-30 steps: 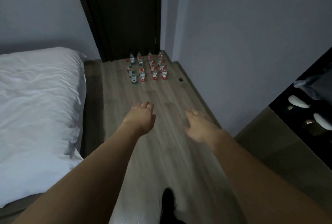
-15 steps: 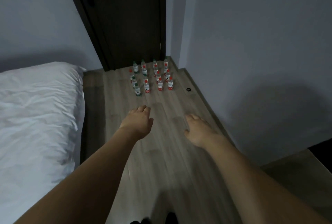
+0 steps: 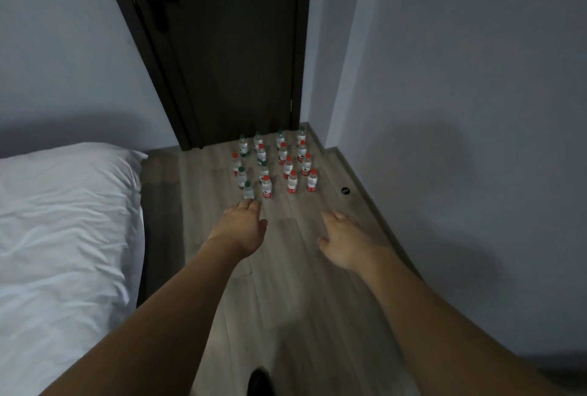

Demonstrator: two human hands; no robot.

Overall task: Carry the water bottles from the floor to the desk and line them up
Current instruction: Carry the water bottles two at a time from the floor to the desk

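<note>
Several small water bottles (image 3: 287, 163) with red or green caps stand upright in rows on the wooden floor in front of a dark door. Nearest in the group are a green-capped bottle (image 3: 248, 190) and a red-capped bottle (image 3: 266, 186). My left hand (image 3: 242, 226) reaches forward, empty, its fingertips just below the green-capped bottle in the image. My right hand (image 3: 344, 240) is stretched out too, empty with fingers apart, still short of the bottles. The desk is out of view.
A bed with white bedding (image 3: 63, 230) fills the left side. The dark door (image 3: 228, 46) closes the end of the floor strip. A grey wall (image 3: 460, 141) runs along the right. A small black round object (image 3: 345, 191) lies on the floor near the skirting.
The view has moved closer to the bottles and tilted up; the dark furniture at right has left the frame. Both hands stay stretched out and empty.
</note>
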